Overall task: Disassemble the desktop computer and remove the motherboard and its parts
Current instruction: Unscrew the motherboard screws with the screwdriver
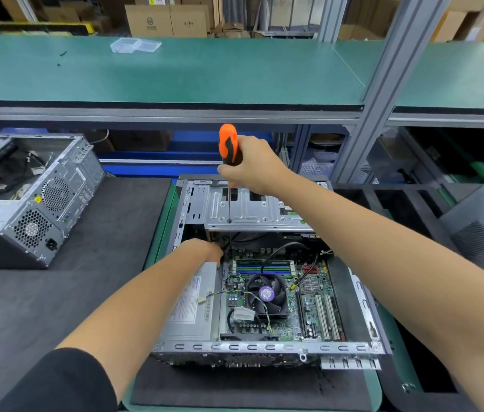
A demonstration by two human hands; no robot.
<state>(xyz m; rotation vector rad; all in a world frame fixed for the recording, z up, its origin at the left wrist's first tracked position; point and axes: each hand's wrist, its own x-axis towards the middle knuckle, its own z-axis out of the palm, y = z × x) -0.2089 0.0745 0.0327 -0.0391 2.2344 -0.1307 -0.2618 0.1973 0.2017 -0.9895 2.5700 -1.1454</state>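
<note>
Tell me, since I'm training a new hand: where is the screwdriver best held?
Grip the orange and black handle from the right side, as the right hand does. The screwdriver stands upright, tip on the metal drive cage, so the fat handle gives turning force.

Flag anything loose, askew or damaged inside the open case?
One oddity: a white unplugged connector on thin coloured wires lies loose on the silver power supply box, left of the black CPU fan. No damage shows. The silver drive cage sits square.
</note>
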